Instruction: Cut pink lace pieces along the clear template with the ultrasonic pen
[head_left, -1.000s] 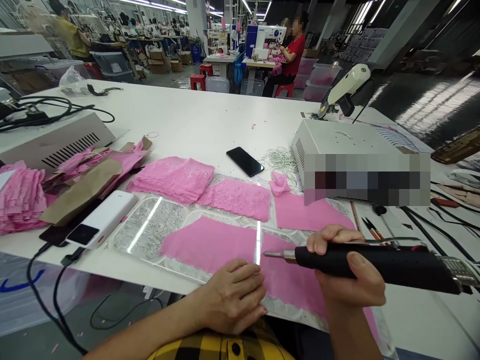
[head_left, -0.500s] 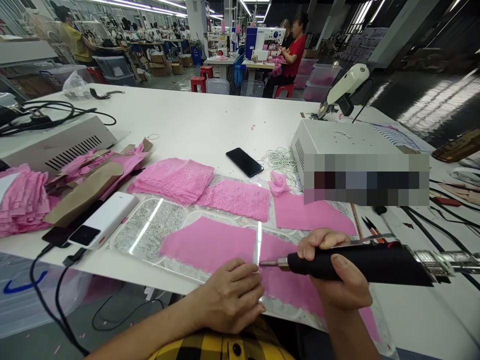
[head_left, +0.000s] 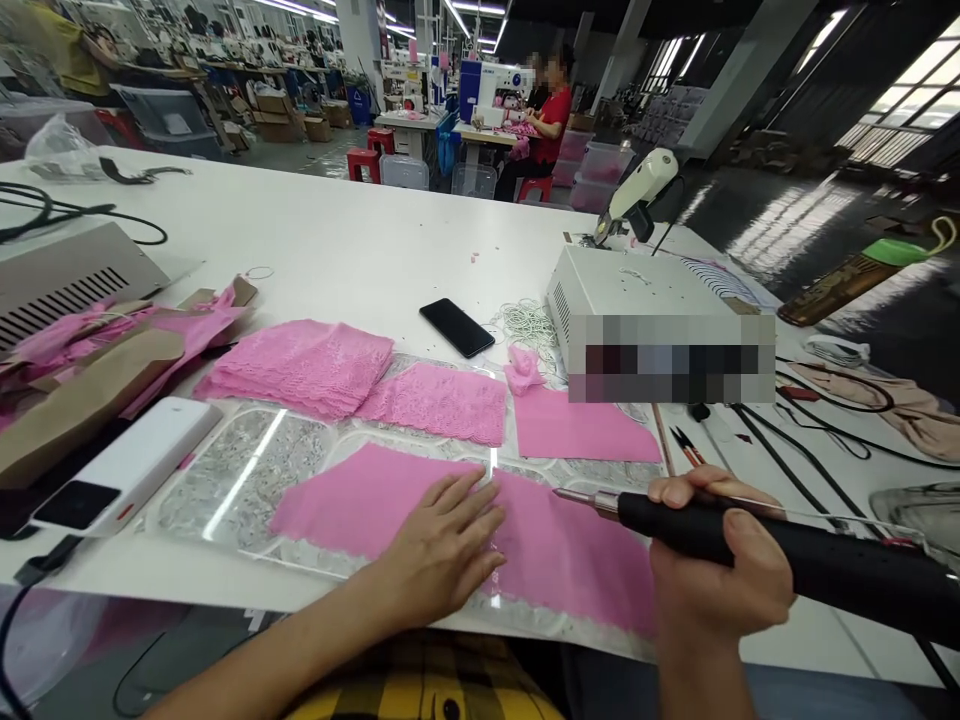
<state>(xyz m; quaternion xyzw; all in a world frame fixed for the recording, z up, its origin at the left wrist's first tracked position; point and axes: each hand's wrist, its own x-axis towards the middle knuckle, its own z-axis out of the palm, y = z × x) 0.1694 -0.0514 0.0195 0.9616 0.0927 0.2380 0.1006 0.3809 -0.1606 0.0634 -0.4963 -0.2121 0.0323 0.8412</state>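
One white desk (head_left: 337,230) spans the view. On it, behind and to the right of the work, stands a grey box (head_left: 630,275), its front blurred out; a second vented box (head_left: 82,255) is cut off at the left. Before them lies a glossy patterned mat (head_left: 184,510), bearing a stack of pink lace (head_left: 300,365) and a smaller lace piece (head_left: 442,400) beside it. A white power bank (head_left: 150,455) sits at the mat's left, a black phone (head_left: 456,327) beyond it, near a tangle of pale string (head_left: 529,325). Black cables (head_left: 787,470) cross the right side.

Bare surface stretches from the phone to the far edge; the near edge runs close under the left forearm.

Centred on the mat's near half, two smooth pink panels (head_left: 570,560) lie flat, side by side, the right one wavy along its near edge. The left hand (head_left: 450,540) rests over their meeting line, fingers spread. The right hand (head_left: 705,585) grips a black-handled tool (head_left: 832,575), its pointed metal tip (head_left: 574,497) over the right panel; whether they touch is unclear.
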